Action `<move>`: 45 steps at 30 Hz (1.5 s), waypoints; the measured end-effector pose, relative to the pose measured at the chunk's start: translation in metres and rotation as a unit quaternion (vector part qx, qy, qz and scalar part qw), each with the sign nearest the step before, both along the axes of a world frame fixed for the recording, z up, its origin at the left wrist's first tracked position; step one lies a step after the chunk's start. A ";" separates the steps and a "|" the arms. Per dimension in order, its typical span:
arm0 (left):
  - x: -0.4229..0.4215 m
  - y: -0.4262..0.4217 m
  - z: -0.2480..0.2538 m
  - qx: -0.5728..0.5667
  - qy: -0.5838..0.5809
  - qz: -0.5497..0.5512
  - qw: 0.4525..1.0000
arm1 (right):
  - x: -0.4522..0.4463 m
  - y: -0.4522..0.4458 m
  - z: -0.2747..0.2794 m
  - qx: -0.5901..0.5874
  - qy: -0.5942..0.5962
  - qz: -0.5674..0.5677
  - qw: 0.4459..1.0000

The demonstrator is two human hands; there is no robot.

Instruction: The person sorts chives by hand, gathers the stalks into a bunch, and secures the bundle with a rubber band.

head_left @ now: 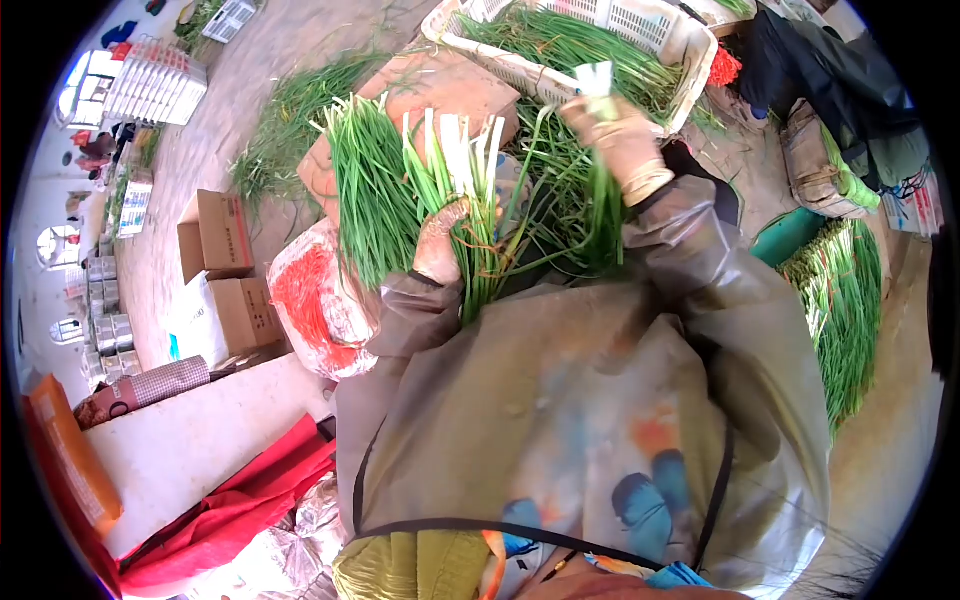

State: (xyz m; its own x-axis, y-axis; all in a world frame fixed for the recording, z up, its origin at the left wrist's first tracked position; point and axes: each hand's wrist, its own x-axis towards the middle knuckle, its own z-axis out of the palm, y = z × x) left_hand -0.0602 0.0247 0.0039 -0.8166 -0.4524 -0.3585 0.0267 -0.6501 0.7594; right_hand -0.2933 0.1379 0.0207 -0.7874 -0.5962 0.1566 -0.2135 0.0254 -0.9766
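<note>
Stalks [482, 190] above and below left hand [438, 245], its half-hidden grip apparently tight around them

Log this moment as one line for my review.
left hand: closed around white-ended stalks | right hand: holding another bunch, blurred | white crate: ahead, long greens inside

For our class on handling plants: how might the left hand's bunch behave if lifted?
The bunch would probably droop at its thin green ends. Its white stalks look stiffer, jutting straight past the left hand. Some strands might slip out, as several splay.
</note>
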 end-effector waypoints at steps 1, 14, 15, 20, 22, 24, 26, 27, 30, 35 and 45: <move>-0.004 0.005 0.004 -0.002 -0.008 0.001 1.000 | 0.029 0.006 0.049 0.131 -0.106 0.095 0.981; -0.025 0.014 0.016 -0.156 0.037 -0.011 0.987 | 0.045 -0.017 0.007 0.150 -0.054 0.300 0.940; -0.029 0.018 0.019 -0.163 0.057 -0.024 0.985 | 0.044 -0.016 0.008 0.140 -0.061 0.315 0.937; -0.024 0.003 -0.009 -0.139 0.006 -0.003 0.990 | 0.032 -0.009 0.014 0.210 -0.027 0.358 0.910; -0.024 0.002 -0.010 -0.149 0.043 0.005 0.988 | 0.031 -0.005 0.014 0.149 0.017 0.382 0.912; -0.025 0.005 -0.006 -0.134 0.044 0.008 0.990 | 0.031 -0.007 0.008 0.152 -0.018 0.384 0.910; -0.024 0.005 -0.002 -0.144 0.025 0.005 0.989 | 0.033 -0.009 0.011 0.147 -0.146 0.400 0.893; -0.023 0.004 -0.003 -0.147 0.021 -0.004 0.989 | 0.036 -0.008 0.014 0.145 -0.140 0.393 0.897; -0.028 0.004 -0.009 -0.141 0.043 -0.002 0.989 | 0.043 -0.013 0.004 0.127 0.010 0.333 0.934; -0.032 0.007 -0.010 -0.181 0.050 0.038 0.981 | 0.042 -0.010 0.011 0.207 0.042 0.323 0.923; -0.027 0.011 -0.011 -0.179 0.018 0.029 0.983 | 0.038 -0.006 0.005 0.248 -0.018 0.361 0.899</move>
